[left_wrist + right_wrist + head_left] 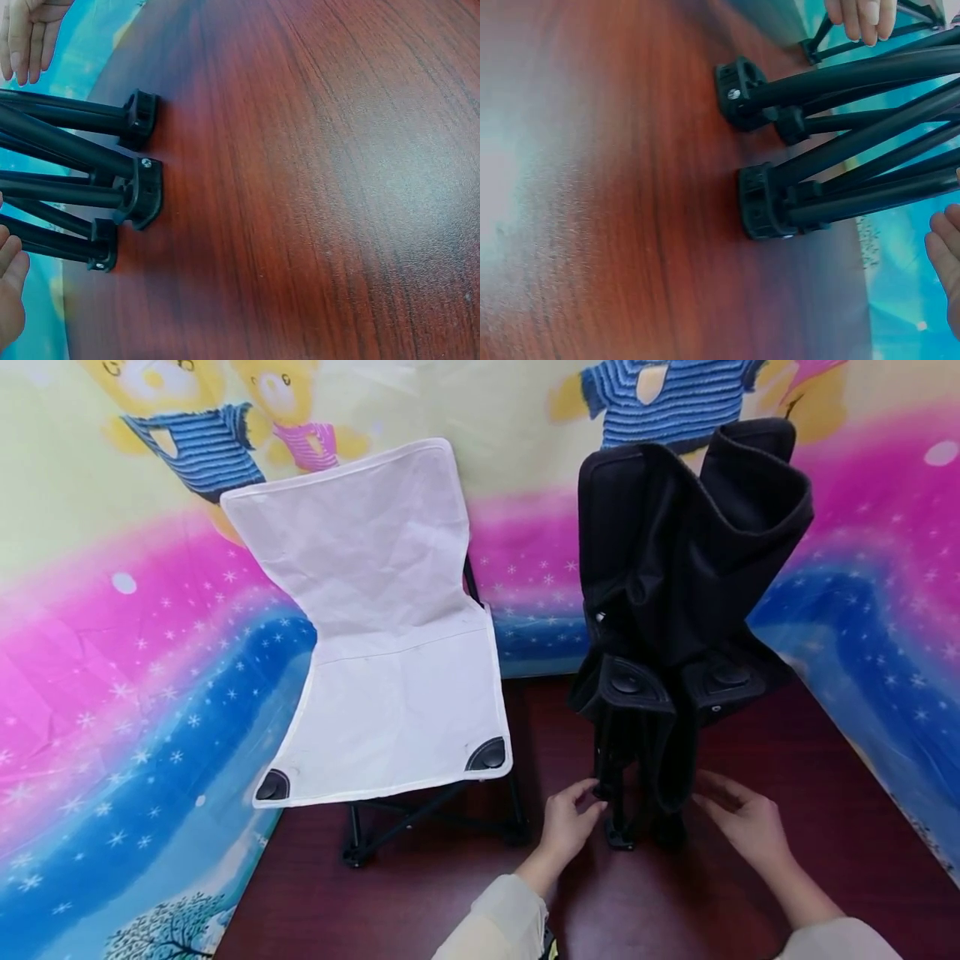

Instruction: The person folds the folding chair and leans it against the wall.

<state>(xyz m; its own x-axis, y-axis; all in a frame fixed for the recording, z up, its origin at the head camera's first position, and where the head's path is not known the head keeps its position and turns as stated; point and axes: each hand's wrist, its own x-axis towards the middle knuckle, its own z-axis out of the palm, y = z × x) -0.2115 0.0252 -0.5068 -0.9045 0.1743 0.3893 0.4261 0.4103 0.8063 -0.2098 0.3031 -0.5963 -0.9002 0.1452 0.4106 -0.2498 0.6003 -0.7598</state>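
A black folding chair (663, 568) stands upright with its legs gathered together and its fabric bunched. My left hand (567, 818) is at the left side of its lower legs, thumb and forefinger apart, fingertips right by a leg joint. On the other side, my right hand (746, 822) has its fingers extended toward the hanging black fabric. Both wrist views show the black tubular legs (75, 142) and their plastic feet (761, 202) on the tabletop. Fingers of the left hand (862, 19) look loosely straight in the right wrist view.
An unfolded white folding chair (397, 693) stands to the left, black patches on its front seat corners. Both chairs are on a dark red wooden table (465, 893). A colourful printed backdrop (525, 543) with bears closes off the back and sides.
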